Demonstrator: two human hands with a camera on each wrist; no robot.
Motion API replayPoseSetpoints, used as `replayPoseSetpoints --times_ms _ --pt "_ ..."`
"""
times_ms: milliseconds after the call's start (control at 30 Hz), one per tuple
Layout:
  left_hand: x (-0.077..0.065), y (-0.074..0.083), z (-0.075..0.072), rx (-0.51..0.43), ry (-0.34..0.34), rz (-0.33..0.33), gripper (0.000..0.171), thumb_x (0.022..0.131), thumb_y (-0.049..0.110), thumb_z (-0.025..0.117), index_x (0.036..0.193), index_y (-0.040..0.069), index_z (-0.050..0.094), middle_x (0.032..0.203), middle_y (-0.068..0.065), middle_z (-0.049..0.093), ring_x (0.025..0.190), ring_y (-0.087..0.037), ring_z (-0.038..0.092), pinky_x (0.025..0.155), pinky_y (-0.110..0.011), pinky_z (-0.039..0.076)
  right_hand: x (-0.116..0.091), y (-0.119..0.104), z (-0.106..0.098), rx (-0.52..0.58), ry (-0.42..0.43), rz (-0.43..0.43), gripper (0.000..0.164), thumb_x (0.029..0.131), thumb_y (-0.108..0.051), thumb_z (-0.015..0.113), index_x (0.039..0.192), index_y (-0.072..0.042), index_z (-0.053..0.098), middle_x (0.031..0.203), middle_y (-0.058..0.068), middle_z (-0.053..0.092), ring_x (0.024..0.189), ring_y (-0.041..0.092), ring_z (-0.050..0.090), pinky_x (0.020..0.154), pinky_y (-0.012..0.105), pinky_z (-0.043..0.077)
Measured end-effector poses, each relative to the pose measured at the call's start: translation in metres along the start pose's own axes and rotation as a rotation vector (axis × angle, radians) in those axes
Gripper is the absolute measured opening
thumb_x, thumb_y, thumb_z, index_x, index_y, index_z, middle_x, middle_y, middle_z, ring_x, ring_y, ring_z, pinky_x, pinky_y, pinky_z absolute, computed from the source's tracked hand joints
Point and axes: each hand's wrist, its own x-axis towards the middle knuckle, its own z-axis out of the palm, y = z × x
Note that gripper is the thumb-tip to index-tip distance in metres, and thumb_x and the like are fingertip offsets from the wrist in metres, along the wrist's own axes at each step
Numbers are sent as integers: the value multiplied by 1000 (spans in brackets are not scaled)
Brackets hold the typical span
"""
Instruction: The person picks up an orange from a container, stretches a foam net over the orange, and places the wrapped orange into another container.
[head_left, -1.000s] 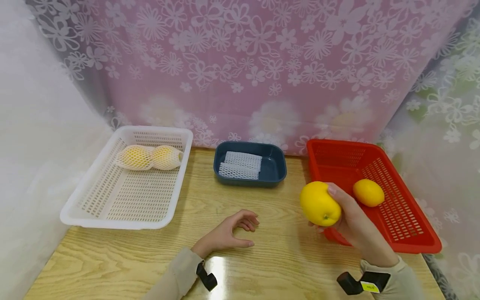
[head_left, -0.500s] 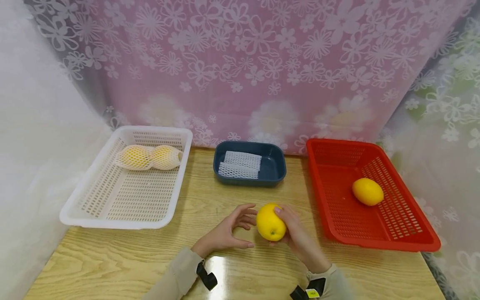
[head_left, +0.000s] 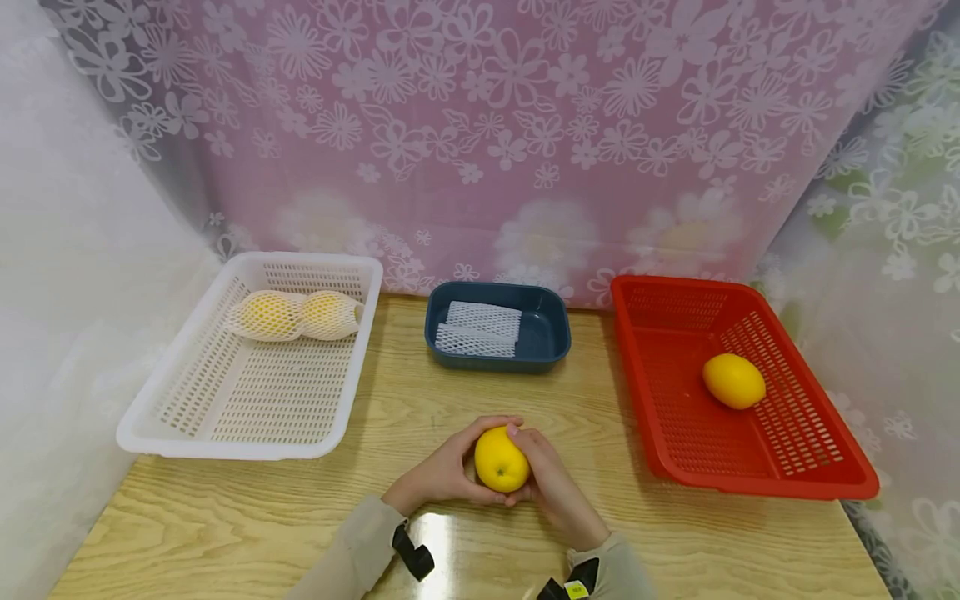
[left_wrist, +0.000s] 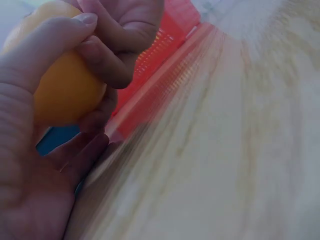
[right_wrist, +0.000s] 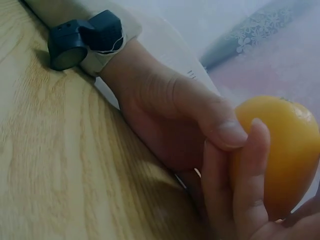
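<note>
Both hands hold one yellow lemon [head_left: 502,460] low over the front middle of the table. My left hand [head_left: 448,471] cups its left side, the thumb beneath it in the head view. On the other side my right hand [head_left: 552,479] grips it, thumb on top. In the left wrist view the left thumb lies along the lemon [left_wrist: 67,95], and the curled fingers of the right hand [left_wrist: 125,30] meet it. The right wrist view shows the left thumb against the lemon [right_wrist: 282,155] and right fingertips close by. Its far side is hidden.
A white basket [head_left: 352,367] at left holds two yellow fruits in foam nets [head_left: 300,316]. Two white foam nets [head_left: 480,327] lie in a blue tray [head_left: 549,333] at the back middle. Another lemon [head_left: 734,381] lies in the red basket [head_left: 645,417] at right.
My right hand has carried the lemon left, away from the red basket, to my left hand. The left hand has stayed in place and now has the lemon against its palm side.
</note>
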Motion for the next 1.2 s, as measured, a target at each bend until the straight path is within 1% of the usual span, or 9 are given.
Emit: replayPoseSetpoints --times_ms 133,300,400,633,800,900,1000,1100,1200 --pt "-1 -4 0 6 -4 3 86 71 -3 87 144 0 41 151 -21 40 135 -24 45 113 -39 32 3 5 0 0 -24 11 62 99 -53 51 125 2 42 103 15 51 61 19 56 48 23 51" --pt "-5 -24 1 57 11 -16 88 70 3 89 145 12 44 147 -9 48 126 -21 51 108 -38 38 6 10 -2 -15 -57 -3 62 100 -56 46 122 1 49 96 14 54 57 20 58 47 26 52" --pt "-6 -30 0 64 15 -29 87 72 9 90 145 18 44 142 -3 51 122 -20 54 105 -38 41 7 11 -3 -74 -27 -31 65 99 -60 45 121 1 54 94 14 56 57 22 61 48 31 54" --pt "-6 -29 0 20 43 -37 80 76 15 88 144 16 46 141 -4 52 124 -23 53 106 -39 41 5 14 -5 -372 243 -209 57 102 -51 46 100 1 70 78 11 63 53 25 62 50 38 56" --pt "-7 -26 0 -28 75 -100 77 79 15 86 144 14 45 142 -5 49 125 -23 51 104 -37 43 6 13 -10 -594 423 -522 24 101 -26 60 89 -10 73 76 0 66 63 14 59 57 25 51" --pt "-7 -25 0 -49 96 -146 76 80 15 85 144 16 44 141 -5 49 122 -22 52 102 -36 45 7 12 -16 -578 321 -787 10 94 -5 66 101 -8 73 94 4 70 83 19 64 72 28 54" --pt "-7 -24 0 -72 119 -184 72 82 16 83 143 18 43 138 -5 50 116 -22 55 97 -36 48 9 13 -21 -516 81 -955 34 88 8 66 121 -1 65 119 14 65 109 27 60 92 33 52" --pt "-6 -22 1 -97 137 -215 69 85 16 80 143 18 43 136 -7 51 110 -22 58 92 -35 51 10 16 -24 -470 -83 -950 53 84 9 69 135 1 55 135 18 55 125 29 51 103 33 45" --pt "-5 -14 0 -108 143 -244 70 85 18 80 144 13 40 137 -9 49 110 -21 58 92 -35 51 12 20 -25 -430 -146 -882 65 82 8 72 141 0 48 143 17 48 132 28 44 106 32 41"
